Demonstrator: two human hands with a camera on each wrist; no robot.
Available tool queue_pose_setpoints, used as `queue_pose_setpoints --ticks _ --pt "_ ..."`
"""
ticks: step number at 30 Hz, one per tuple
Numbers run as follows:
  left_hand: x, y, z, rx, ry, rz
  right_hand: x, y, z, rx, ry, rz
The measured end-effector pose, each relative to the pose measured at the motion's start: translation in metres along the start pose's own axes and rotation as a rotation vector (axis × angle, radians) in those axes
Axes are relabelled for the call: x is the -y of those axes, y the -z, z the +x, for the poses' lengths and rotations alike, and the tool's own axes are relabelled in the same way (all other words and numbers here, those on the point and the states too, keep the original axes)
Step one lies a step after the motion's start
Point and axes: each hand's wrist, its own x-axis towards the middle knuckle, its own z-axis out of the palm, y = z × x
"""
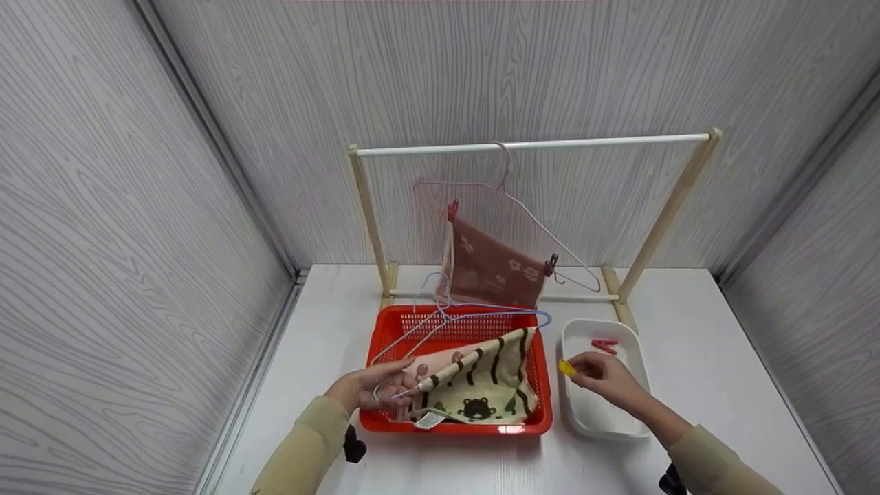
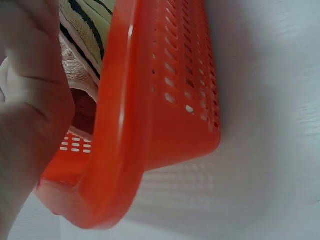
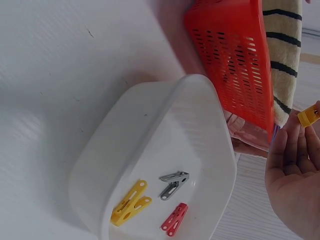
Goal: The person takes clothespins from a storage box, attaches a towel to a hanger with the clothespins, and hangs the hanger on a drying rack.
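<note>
My left hand holds the left corner of a pale blue clothes hanger, beside the towel's near end. Over the hanger hangs a cream towel with dark stripes and a bear, lying above a red basket. In the left wrist view, the left hand is by the basket's rim; its fingers are out of sight. My right hand pinches a yellow clothespin over the left edge of a white tub. That clothespin also shows in the right wrist view.
Inside the tub lie a yellow clothespin, a grey one and a red one. Behind the basket stands a rack with a white rail. A pink hanger there carries a brown-pink towel, clipped with clothespins.
</note>
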Motion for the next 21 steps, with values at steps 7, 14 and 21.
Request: queue_pose_setpoints --ticks 7,14,21 --pt "-0.001 0.006 -0.008 -0.049 0.037 0.119 -0.002 0.001 0.0 0.01 -0.01 0.02" --pt "-0.004 0.009 -0.009 -0.154 0.065 0.196 -0.003 0.002 -0.001 0.011 0.003 -0.005" --pt "-0.016 0.002 -0.007 -0.239 0.066 0.276 -0.004 0.004 -0.003 0.005 -0.007 -0.004"
